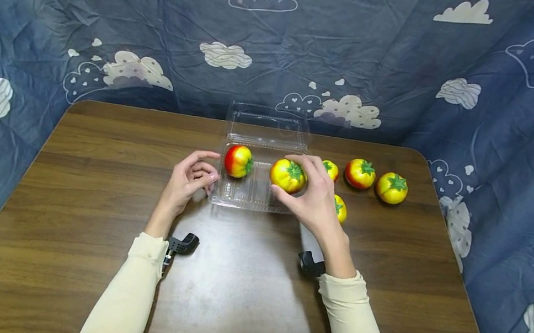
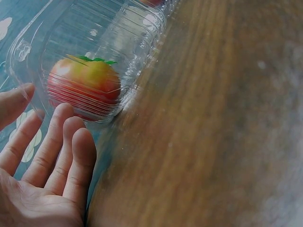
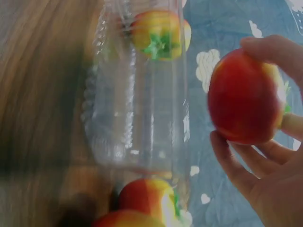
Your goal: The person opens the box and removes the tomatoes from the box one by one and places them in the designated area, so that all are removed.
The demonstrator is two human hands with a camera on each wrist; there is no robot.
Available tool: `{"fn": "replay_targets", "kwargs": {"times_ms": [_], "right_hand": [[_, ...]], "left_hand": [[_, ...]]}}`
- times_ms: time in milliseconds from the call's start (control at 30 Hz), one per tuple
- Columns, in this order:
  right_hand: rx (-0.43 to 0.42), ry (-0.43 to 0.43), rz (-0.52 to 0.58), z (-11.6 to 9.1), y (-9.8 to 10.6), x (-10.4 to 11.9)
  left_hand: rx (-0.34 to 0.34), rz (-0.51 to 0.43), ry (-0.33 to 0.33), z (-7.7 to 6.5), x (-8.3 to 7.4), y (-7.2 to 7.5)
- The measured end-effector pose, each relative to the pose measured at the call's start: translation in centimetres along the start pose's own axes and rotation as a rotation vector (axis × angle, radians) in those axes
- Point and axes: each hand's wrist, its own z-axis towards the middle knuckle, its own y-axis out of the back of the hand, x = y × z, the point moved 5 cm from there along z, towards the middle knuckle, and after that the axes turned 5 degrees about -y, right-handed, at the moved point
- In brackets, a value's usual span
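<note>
A clear plastic clamshell box (image 1: 253,190) lies on the table with its lid (image 1: 267,129) folded back. Inside its left end sits one red-and-yellow tomato (image 1: 238,161) with a green leafy top. My left hand (image 1: 186,183) is at the box's left edge. Its fingers are loosely bent, with thumb and fingertips near or against the clear wall (image 2: 40,85); exact contact is hard to tell. Over the right part of the box, my right hand (image 1: 315,203) holds another tomato (image 3: 245,98) between thumb and fingers, raised above the box in the right wrist view.
Several more tomatoes stand right of the box, among them one (image 1: 359,173) at the back and another (image 1: 391,188) farthest right. Two are partly hidden by the right hand. A blue cloud-printed cloth (image 1: 282,40) hangs behind the brown wooden table (image 1: 111,169).
</note>
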Motion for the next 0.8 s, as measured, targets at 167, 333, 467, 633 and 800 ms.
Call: {"fn": "replay_targets", "kwargs": {"times_ms": [167, 333, 467, 633, 800], "right_hand": [[-0.044, 0.005, -0.001, -0.1, 1.0, -1.1], [-0.093, 0.015, -0.027, -0.4, 2.5, -2.6], [-0.111, -0.005, -0.067, -0.8, 4.0, -4.2], [-0.102, -0.097, -0.095, -1.2, 5.9, -6.4], [-0.09, -0.17, -0.121, -1.5, 7.4, -7.7]], "left_hand": [[-0.003, -0.013, 0.006, 0.0, 0.1, 0.0], [-0.001, -0.019, 0.012, 0.0, 0.1, 0.0], [-0.004, -0.021, 0.018, 0.0, 0.2, 0.1], [-0.013, -0.018, 0.032, 0.0, 0.1, 0.0], [-0.015, -0.011, 0.032, 0.0, 0.0, -0.1]]}}
